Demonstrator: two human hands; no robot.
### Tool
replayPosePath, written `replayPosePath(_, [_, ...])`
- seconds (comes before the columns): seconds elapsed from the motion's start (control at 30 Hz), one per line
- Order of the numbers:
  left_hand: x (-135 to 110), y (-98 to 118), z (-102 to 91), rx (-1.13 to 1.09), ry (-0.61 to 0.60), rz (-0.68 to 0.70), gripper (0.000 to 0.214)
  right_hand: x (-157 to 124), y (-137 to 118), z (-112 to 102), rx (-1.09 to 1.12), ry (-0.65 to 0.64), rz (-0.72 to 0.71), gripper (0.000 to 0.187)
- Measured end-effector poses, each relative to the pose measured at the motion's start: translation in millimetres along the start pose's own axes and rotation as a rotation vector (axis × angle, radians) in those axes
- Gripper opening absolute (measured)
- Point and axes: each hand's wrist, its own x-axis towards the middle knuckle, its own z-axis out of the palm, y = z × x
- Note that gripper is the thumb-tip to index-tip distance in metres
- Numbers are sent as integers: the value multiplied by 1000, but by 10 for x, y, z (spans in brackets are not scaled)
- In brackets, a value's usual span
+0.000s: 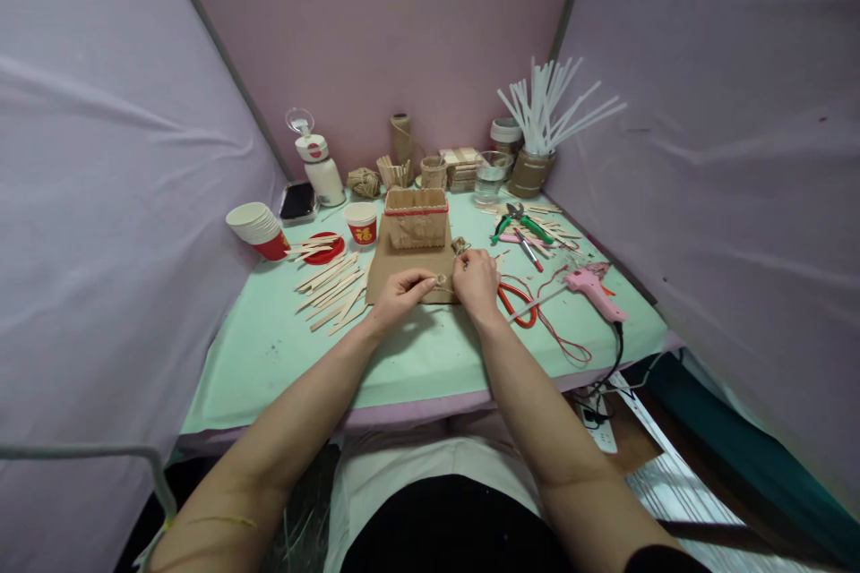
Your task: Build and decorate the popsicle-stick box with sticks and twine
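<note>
My left hand (399, 292) and my right hand (476, 284) meet over a brown cardboard sheet (390, 273) on the pale green table (282, 358). Both are closed in a pinch on a small piece of brown twine (440, 280) held between them. Just behind the hands stands a small box made of wooden sticks (416, 217), with a thin red band round its rim. Several loose wooden sticks (332, 291) lie left of my left hand. Red-handled scissors (519, 300) lie right of my right hand.
A pink glue gun (595, 291) with a black cord lies at the right, green pliers (519, 222) behind it. Red paper cups (259, 231), a white bottle (321, 168), twine balls (365, 183), a glass (490, 175) and a holder of white sticks (534, 161) line the back. Fabric walls enclose the table.
</note>
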Motion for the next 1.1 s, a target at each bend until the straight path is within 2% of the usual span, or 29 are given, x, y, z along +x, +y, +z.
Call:
replayPosePath(0.3, [-7, 79, 16, -47, 8, 6, 30, 19, 4, 21, -49, -5, 26, 24])
replayPosePath(0.43, [41, -8, 13, -36, 139, -38, 28, -4, 17, 70, 26, 44, -56, 25])
replayPosePath(0.5, [74, -81, 0, -6, 233, -70, 28, -32, 4, 74, 105, 114, -161, 34])
replayPosePath(0.57, [104, -156, -17, 44, 302, -103, 27, -67, -21, 62, 194, 158, -332, 39])
replayPosePath(0.67, [127, -243, -34, 114, 337, -120, 24, -113, -61, 41, 265, 150, -584, 35])
replayPosePath(0.73, [128, -276, -32, 145, 328, -106, 22, -126, -74, 42, 262, 138, -665, 30])
replayPosePath(0.9, [116, -285, -12, 200, 305, -74, 22, -83, -48, 97, 269, 131, -693, 17])
replayPosePath(1.1, [101, -247, -11, 218, 299, -25, 24, -59, -42, 106, 363, 62, -655, 18])
